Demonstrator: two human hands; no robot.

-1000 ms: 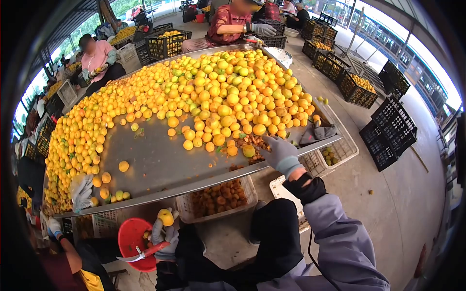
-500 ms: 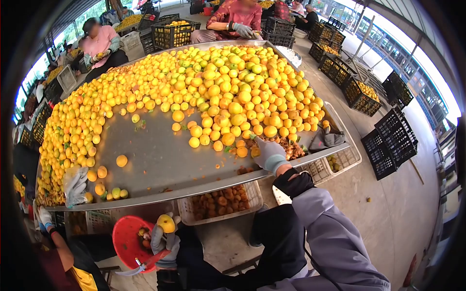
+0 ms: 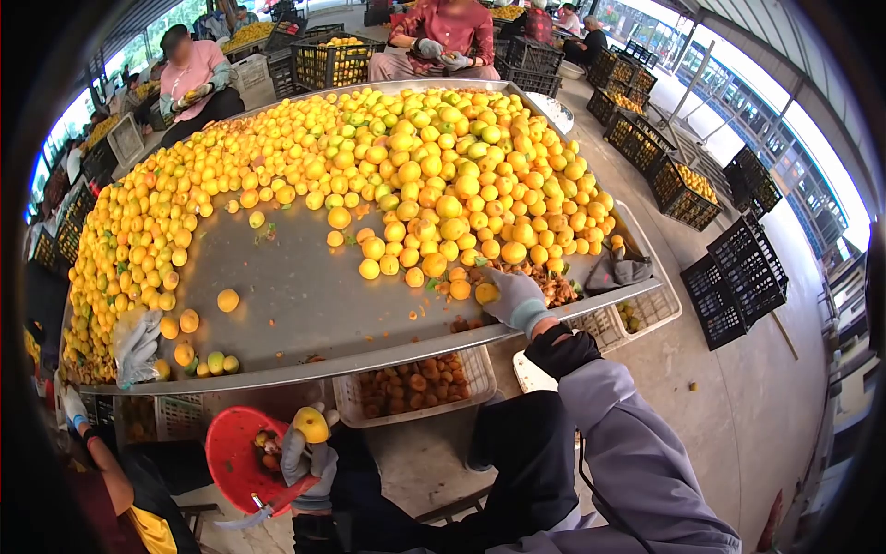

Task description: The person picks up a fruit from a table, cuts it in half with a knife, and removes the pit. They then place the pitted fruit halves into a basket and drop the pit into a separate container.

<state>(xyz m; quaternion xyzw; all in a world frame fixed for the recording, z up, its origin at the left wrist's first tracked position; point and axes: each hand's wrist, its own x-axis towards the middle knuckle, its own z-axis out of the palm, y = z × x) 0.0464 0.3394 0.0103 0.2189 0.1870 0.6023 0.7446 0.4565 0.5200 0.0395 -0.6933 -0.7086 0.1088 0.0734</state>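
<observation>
My left hand, in a grey glove, is closed around a yellow fruit that looks like an apricot. A knife with a curved blade and a red handle sticks out below the same hand, over the rim of a red bucket. Peelings or fruit scraps lie inside that bucket. On the right, my gloved right hand reaches over the table edge with fingers stretched out, right beside a fruit at the front of the pile. Brown scraps lie past its knuckles.
A metal table carries the fruit. A plastic bag and a grey glove lie near its front edge. Underneath stands a white crate of brownish fruit pieces. Black crates stand at right; people sit across and at left.
The view has shifted slightly. My left hand still grips the fruit, and my right hand stays low at the pile's front. The person across has brought both hands together lower down.
</observation>
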